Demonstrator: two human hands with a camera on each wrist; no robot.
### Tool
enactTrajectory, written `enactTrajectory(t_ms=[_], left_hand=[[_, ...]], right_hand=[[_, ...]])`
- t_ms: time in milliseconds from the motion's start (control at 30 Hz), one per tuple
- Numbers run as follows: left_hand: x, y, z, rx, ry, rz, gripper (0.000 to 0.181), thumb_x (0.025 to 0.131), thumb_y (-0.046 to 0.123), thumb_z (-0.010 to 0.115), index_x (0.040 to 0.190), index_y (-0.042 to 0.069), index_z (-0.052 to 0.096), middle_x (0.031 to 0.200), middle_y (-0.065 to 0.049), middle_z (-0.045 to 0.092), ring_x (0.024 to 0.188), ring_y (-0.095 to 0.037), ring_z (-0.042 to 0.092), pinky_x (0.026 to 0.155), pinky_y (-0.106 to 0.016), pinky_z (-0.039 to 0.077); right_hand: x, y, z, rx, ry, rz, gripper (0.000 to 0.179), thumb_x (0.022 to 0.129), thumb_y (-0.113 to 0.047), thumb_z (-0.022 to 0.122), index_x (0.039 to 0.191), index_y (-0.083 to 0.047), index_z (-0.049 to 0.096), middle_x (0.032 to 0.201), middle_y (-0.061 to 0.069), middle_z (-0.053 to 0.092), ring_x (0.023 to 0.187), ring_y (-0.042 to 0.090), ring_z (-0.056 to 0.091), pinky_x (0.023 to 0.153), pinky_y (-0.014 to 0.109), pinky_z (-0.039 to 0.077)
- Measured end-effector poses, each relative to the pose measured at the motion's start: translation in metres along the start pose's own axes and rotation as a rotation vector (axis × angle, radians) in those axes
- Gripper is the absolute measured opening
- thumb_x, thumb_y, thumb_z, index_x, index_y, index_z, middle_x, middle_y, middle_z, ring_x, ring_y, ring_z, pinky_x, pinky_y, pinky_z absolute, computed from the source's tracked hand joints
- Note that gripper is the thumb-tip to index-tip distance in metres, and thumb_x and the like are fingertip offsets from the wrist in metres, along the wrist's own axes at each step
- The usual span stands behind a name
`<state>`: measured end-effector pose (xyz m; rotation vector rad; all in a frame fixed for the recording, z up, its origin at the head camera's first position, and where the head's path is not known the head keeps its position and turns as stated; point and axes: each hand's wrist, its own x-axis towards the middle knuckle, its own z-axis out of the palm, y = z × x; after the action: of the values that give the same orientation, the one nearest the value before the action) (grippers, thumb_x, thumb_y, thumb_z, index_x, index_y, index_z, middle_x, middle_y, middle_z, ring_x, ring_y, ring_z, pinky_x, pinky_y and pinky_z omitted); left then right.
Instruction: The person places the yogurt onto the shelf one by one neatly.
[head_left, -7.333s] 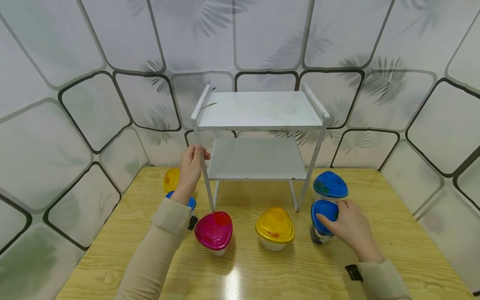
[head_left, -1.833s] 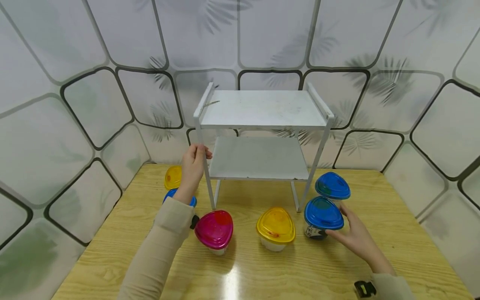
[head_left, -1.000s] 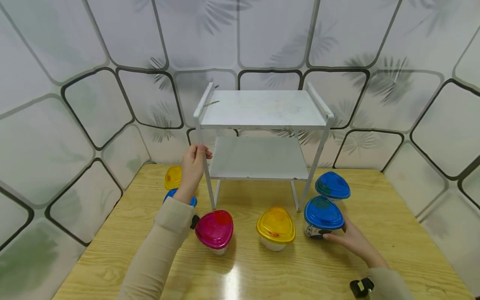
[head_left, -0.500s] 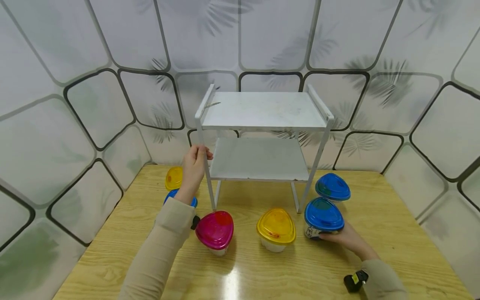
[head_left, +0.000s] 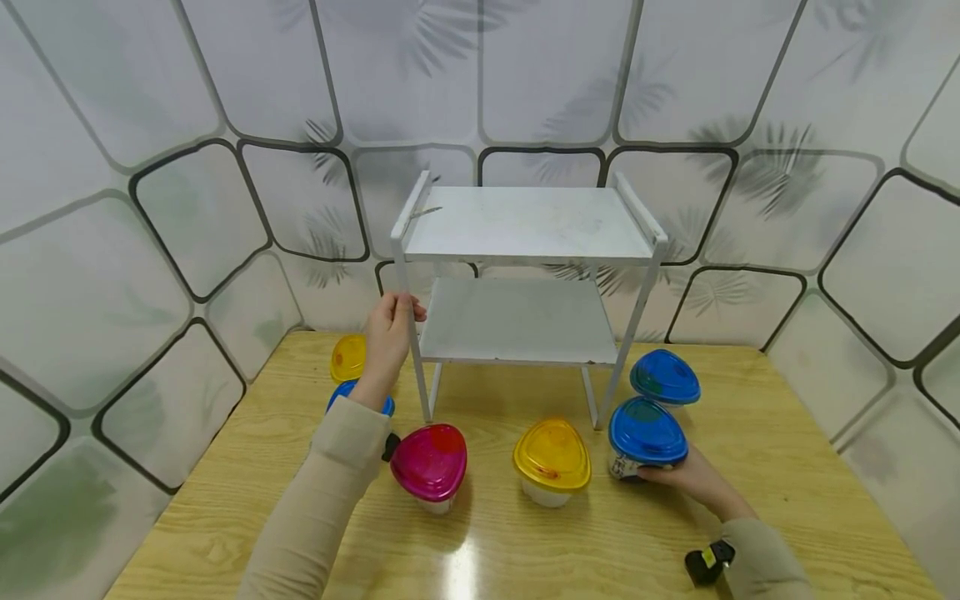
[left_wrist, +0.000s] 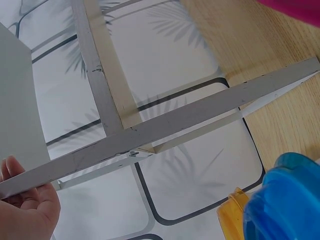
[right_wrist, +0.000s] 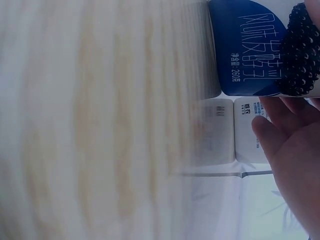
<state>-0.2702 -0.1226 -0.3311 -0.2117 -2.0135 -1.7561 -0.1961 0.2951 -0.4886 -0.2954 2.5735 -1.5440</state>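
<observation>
My left hand (head_left: 388,337) grips the front left leg of a white two-tier shelf (head_left: 517,221). In the left wrist view, the fingers of that hand (left_wrist: 31,212) curl round the flat leg (left_wrist: 175,122). At the right, my right hand (head_left: 693,479) holds a blue-lidded yogurt cup (head_left: 647,433) from its right side, thumb at the front below the lid. The right wrist view shows the cup's blue label with blackberries (right_wrist: 255,50), the hand (right_wrist: 300,155) against it. Directly behind stands a second blue-lidded cup (head_left: 665,377).
A pink-lidded cup (head_left: 429,465) and a yellow-lidded cup (head_left: 552,457) stand in front of the shelf on the wooden table (head_left: 495,550). Left of the shelf, beyond my left forearm, are another yellow-lidded cup (head_left: 347,358) and a partly hidden blue-lidded cup (head_left: 385,406). Patterned wall panels enclose the table.
My right hand has gone from the lid's right edge to the cup's side below the lid, its thumb reaching further round the front. The cup sits slightly further left. My left hand stays put.
</observation>
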Motion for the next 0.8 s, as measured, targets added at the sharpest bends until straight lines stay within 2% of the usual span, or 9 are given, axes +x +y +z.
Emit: enactTrajectory(t_ms=[233, 567, 800], left_hand=[[-0.0006, 0.0005, 0.0000, 0.004, 0.006, 0.001, 0.032, 0.096, 0.019, 0.037, 0.091, -0.009, 0.052, 0.083, -0.020, 0.058, 0.073, -0.017, 0.055, 0.079, -0.039, 0.046], [-0.0010, -0.0002, -0.0008, 0.031, 0.004, -0.013, 0.030, 0.096, 0.022, 0.037, 0.091, -0.004, 0.053, 0.085, -0.018, 0.058, 0.074, -0.017, 0.055, 0.077, -0.030, 0.046], [-0.0006, 0.0001, -0.0003, 0.023, 0.000, -0.015, 0.035, 0.096, 0.022, 0.037, 0.094, -0.010, 0.052, 0.085, -0.019, 0.058, 0.074, -0.016, 0.055, 0.076, -0.029, 0.045]], right_hand=[[-0.0016, -0.0014, 0.0001, -0.008, 0.001, 0.013, 0.083, 0.074, -0.014, 0.071, 0.135, 0.007, 0.018, 0.127, 0.032, 0.035, 0.114, 0.045, 0.035, 0.091, 0.057, 0.031], [-0.0010, -0.0031, -0.0008, 0.023, 0.007, 0.008, 0.084, 0.074, -0.013, 0.071, 0.135, 0.007, 0.016, 0.128, 0.033, 0.033, 0.115, 0.047, 0.034, 0.091, 0.058, 0.029], [-0.0015, -0.0057, -0.0025, 0.055, 0.013, -0.022, 0.083, 0.075, -0.010, 0.070, 0.136, 0.005, 0.016, 0.128, 0.030, 0.034, 0.115, 0.044, 0.034, 0.090, 0.056, 0.032]])
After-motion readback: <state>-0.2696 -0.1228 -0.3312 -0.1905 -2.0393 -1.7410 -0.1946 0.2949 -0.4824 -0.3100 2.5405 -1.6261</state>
